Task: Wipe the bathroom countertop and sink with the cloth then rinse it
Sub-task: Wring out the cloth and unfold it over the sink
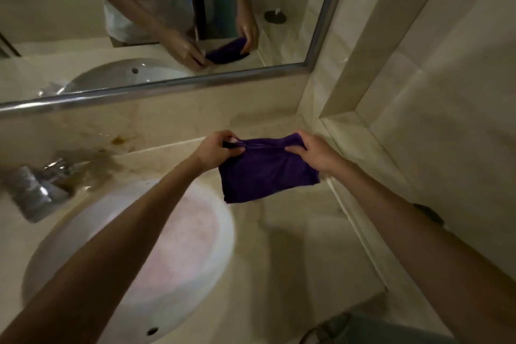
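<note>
Purple cloth [268, 173] hangs stretched between both hands above the worktop [301, 234], right of the sink [134, 254]. The left hand [216, 149] and right hand [312, 152] each pinch its top edge, probably to spread it for wiping. Open worktop lies below; the side wall [418, 148] and mirror [139, 22] hem in the far corner.
</note>
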Motion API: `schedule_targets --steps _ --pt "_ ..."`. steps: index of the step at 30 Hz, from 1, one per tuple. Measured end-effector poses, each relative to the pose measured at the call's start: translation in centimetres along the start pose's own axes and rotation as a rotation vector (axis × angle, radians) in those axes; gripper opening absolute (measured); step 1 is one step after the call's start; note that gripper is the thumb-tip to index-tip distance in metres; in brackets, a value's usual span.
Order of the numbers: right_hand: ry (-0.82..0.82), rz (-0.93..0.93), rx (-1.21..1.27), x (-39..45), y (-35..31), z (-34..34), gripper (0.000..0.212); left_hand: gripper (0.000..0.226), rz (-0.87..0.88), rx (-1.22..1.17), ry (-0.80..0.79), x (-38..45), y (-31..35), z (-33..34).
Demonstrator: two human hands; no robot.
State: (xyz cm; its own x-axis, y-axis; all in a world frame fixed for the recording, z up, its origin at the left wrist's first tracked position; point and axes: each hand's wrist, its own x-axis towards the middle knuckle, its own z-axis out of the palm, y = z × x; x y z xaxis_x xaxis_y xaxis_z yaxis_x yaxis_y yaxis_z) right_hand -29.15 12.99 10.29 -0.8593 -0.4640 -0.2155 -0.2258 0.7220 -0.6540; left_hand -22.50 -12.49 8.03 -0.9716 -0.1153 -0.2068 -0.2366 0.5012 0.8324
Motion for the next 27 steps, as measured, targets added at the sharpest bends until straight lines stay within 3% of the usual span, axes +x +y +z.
schedule_targets --steps 6,8,11,14,17,20,27 --pt "0.076 0.036 -0.229 10.9 4.1 0.6 0.032 0.028 -0.126 0.121 0.138 9.1 -1.3 3.1" --pt "0.179 0.010 -0.402 12.6 4.5 1.1 0.039 0.031 -0.088 0.215 0.200 10.1 -1.7 3.5" --pt "0.356 -0.092 -0.584 12.1 4.1 1.9 0.058 0.051 0.012 0.599 0.264 9.4 -1.6 3.7" --pt "0.388 -0.257 -0.532 9.1 5.0 4.3 0.057 0.049 0.210 0.719 0.356 7.1 -1.3 4.7" --pt "0.263 -0.257 -0.459 6.4 7.5 7.0 0.066 0.052 0.344 0.722 0.234 4.9 -3.0 7.0" --pt "0.185 -0.250 -0.446 5.4 8.7 7.8 0.079 0.061 0.285 0.727 0.109 3.2 -4.7 9.0" --pt "0.124 -0.217 -0.484 4.1 8.9 7.4 0.072 0.067 0.256 0.773 0.016 2.2 -4.5 8.9"
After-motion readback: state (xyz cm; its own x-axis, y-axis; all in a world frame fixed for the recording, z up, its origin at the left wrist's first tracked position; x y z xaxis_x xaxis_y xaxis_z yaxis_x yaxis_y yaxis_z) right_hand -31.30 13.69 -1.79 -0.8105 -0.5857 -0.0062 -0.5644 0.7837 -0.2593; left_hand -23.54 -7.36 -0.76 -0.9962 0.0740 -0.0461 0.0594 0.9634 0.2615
